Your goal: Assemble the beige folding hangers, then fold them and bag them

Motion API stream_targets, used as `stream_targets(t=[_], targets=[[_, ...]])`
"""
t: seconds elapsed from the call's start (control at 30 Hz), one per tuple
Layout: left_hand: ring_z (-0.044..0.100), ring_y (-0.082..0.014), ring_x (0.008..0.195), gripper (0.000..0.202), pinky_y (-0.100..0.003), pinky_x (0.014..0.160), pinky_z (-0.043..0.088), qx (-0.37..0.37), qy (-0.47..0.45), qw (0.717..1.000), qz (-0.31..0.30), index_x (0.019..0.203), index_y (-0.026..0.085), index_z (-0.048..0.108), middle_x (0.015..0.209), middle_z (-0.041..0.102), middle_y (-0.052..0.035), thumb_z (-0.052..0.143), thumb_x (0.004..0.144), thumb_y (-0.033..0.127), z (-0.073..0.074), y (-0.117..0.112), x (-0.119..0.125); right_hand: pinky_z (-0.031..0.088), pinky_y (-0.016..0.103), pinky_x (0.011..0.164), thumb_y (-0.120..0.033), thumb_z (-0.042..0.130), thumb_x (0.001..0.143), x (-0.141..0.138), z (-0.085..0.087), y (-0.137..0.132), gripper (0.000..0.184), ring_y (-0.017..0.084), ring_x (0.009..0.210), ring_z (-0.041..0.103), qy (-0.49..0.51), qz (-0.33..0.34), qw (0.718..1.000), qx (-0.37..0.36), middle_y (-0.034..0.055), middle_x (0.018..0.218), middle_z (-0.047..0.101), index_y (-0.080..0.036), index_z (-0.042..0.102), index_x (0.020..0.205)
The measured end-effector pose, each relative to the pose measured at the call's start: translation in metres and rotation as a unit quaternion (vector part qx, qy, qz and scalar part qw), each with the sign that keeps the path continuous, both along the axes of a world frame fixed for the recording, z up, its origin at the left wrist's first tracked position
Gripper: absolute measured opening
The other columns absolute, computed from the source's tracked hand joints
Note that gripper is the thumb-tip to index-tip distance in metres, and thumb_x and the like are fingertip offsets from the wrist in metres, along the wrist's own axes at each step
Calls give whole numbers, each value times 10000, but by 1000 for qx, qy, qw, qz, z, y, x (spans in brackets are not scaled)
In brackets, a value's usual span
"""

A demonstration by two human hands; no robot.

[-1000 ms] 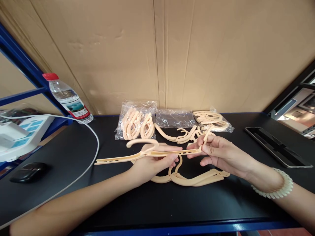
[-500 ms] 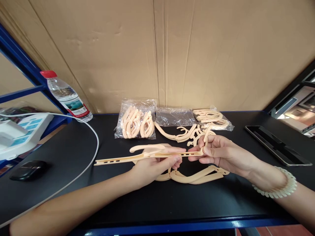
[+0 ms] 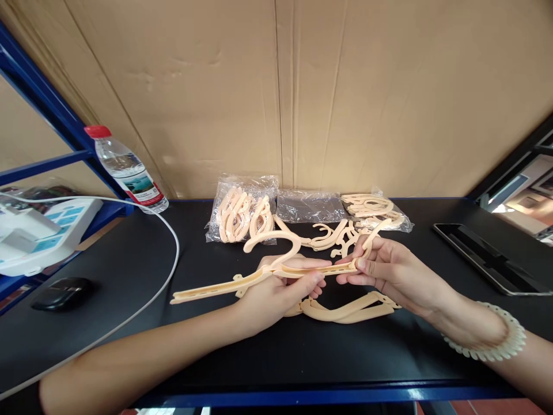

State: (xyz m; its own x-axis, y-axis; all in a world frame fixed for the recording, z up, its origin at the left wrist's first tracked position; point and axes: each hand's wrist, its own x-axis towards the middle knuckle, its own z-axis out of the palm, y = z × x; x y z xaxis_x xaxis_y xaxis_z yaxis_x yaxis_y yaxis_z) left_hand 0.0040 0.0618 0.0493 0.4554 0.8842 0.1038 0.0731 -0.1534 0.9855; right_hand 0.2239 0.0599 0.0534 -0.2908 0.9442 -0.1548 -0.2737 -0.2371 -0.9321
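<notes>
Over the black table (image 3: pixel 129 253), both hands hold one cream plastic hanger (image 3: pixel 216 286) with a hook on top. My left hand (image 3: pixel 280 285) grips its middle, thumb along the top. My right hand (image 3: pixel 384 265) pinches the hanger's right end together with a small cream piece (image 3: pixel 372 236) that sticks up from the fingers. More cream hanger parts (image 3: pixel 345 311) lie on the table under the hands. Behind them are loose hooks (image 3: pixel 328 236) and clear bags of parts (image 3: pixel 242 210).
A water bottle (image 3: pixel 127 170) leans at the back left beside a white power strip (image 3: pixel 43 230) and its cable (image 3: pixel 168 242). A black mouse (image 3: pixel 63 286) sits at left and a dark tablet (image 3: pixel 488 256) at right. Cardboard (image 3: pixel 276 86) walls the back.
The hanger has turned so its hook now stands up higher, and its left arm has dipped slightly. Both hands stay on it and have shifted a little right.
</notes>
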Motion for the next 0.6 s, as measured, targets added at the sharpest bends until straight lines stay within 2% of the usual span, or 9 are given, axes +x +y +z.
stream_targets(t=[0.27, 0.47, 0.6], targets=[[661, -123, 649, 235, -233, 650, 583, -76, -69, 994, 29, 959, 136, 750, 751, 720, -41, 678, 811, 304, 0, -1, 1, 646, 295, 688, -356, 863, 647, -9, 0, -9, 288, 213, 712, 754, -36, -90, 992, 84, 63, 825, 753, -171, 658, 726], [641, -99, 602, 259, -198, 600, 566, -109, -141, 983, 50, 951, 122, 738, 694, 701, -24, 712, 798, 330, 0, -6, 5, 644, 295, 720, -324, 833, 702, -11, -2, -11, 249, 217, 780, 755, -27, -82, 991, 98, 66, 906, 754, -176, 637, 741], [643, -95, 617, 261, -189, 610, 565, -117, -152, 979, 65, 945, 123, 741, 707, 710, -31, 716, 801, 340, 0, -10, 7, 643, 296, 727, -325, 817, 722, -12, -1, -11, 232, 214, 798, 752, -34, -72, 991, 103, 48, 839, 748, -184, 636, 750]])
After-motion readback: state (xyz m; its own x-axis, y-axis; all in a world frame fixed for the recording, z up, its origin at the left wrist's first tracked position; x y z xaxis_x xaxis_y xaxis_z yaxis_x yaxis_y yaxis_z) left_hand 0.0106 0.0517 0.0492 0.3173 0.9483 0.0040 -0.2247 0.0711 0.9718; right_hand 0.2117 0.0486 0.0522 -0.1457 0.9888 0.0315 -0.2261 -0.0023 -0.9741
